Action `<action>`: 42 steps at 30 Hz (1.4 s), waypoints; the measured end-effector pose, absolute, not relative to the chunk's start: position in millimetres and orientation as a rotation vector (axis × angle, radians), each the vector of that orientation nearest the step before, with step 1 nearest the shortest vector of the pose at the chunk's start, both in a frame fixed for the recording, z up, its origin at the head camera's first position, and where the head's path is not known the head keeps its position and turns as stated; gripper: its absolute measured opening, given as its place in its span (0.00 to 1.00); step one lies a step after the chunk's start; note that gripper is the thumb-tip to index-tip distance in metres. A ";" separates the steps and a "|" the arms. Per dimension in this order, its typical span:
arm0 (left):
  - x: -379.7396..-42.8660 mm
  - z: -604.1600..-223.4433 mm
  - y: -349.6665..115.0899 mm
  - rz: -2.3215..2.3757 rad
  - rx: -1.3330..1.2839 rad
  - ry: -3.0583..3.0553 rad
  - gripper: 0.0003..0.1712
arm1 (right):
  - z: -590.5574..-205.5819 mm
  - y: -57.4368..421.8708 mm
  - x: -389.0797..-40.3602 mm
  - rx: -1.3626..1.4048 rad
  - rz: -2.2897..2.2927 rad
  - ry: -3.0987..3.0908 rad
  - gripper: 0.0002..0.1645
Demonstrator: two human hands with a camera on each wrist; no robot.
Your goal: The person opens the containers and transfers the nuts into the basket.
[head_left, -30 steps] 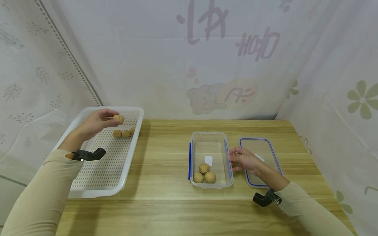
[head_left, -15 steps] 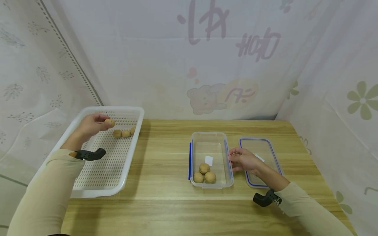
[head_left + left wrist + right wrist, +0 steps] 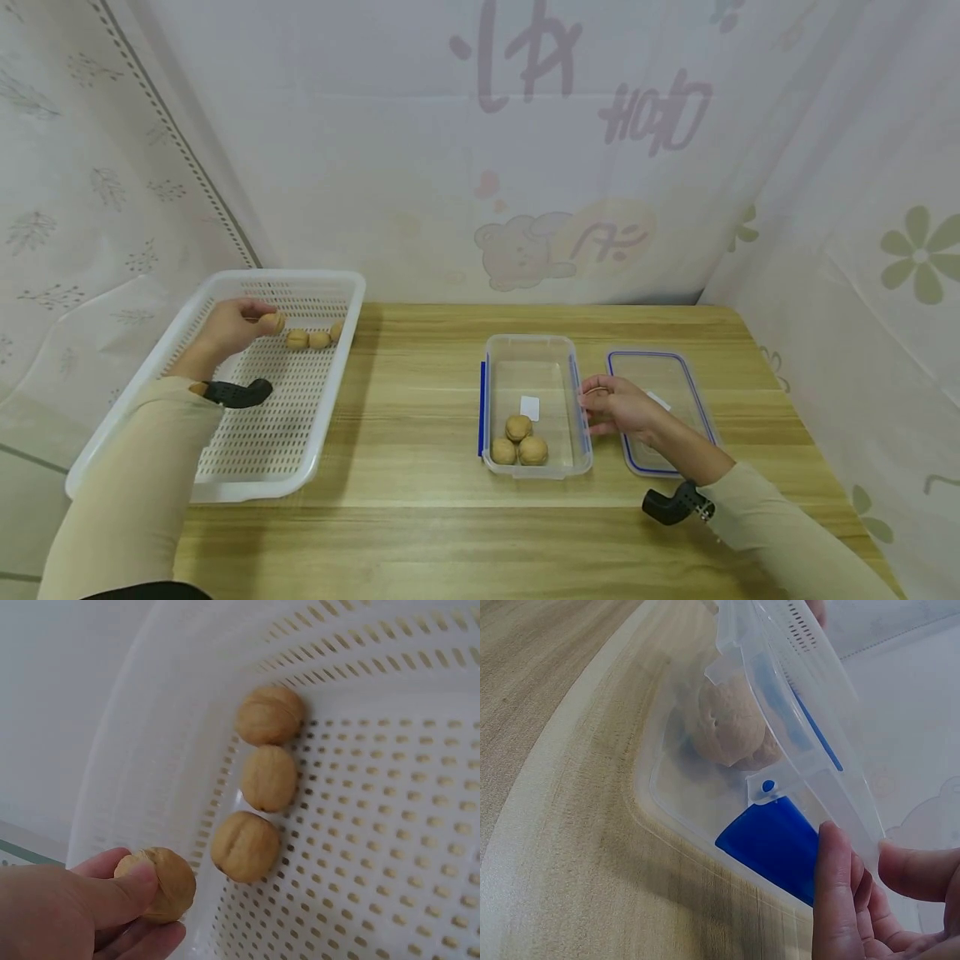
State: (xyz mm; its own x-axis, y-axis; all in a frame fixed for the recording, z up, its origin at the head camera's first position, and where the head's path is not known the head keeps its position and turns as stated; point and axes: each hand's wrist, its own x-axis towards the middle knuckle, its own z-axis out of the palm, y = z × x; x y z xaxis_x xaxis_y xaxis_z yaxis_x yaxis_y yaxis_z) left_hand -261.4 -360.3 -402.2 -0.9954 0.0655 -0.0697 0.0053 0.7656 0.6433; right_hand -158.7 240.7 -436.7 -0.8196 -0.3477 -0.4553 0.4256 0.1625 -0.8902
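Observation:
My left hand pinches a walnut between thumb and fingers, at the far part of a white perforated basket. Beside it, three walnuts lie in a row along the basket's wall. My right hand holds the right side of a clear plastic container, thumb at the rim and fingers outside by a blue latch. Three more walnuts are grouped in the container's near left corner, close to a small white label.
A clear lid with a blue seal lies right of the container, partly under my right forearm. Wooden tabletop separates basket and container. A printed curtain hangs behind the table, and more fabric hangs at both sides.
My left hand has moved left and lower over the basket, carrying the walnut from above the row to the row's left end. The right hand and container stay put.

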 end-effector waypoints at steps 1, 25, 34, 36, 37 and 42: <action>-261.9 -403.4 -361.0 1.013 0.066 2.880 0.23 | -436.9 240.8 -158.7 0.072 -1.717 1.862 0.15; -259.8 -425.9 -369.9 0.818 0.226 2.881 0.23 | -437.6 240.9 -157.7 0.057 -1.728 1.855 0.14; -260.7 -427.8 -369.2 0.887 0.210 2.815 0.27 | -439.2 242.3 -157.9 0.072 -1.727 1.860 0.15; -261.0 -428.1 -368.7 0.888 0.211 2.823 0.28 | -439.4 242.4 -157.9 0.073 -1.727 1.862 0.15; -261.4 -428.3 -368.6 0.887 0.215 2.826 0.28 | -439.5 242.3 -157.9 0.071 -1.726 1.864 0.15; -262.9 -425.5 -370.1 0.890 0.194 2.805 0.28 | -438.4 242.0 -158.1 0.075 -1.721 1.871 0.15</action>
